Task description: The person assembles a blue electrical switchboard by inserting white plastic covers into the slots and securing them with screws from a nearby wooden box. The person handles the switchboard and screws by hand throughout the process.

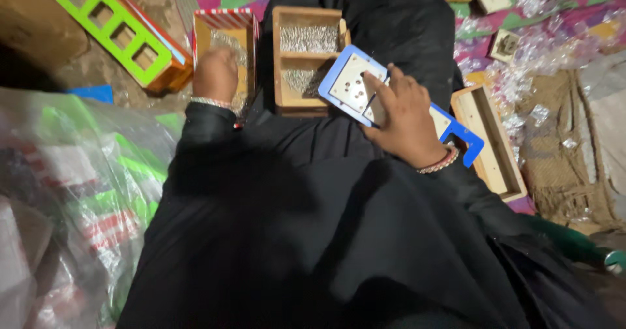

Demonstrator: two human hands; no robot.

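Blue frame [456, 128] under right hand [404, 117] grip

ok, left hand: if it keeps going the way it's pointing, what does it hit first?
The left hand points away from the body into the red-striped box. It would likely first meet the small silvery pieces heaped inside, then the box's far wall. Depth is unclear; it may already touch them.
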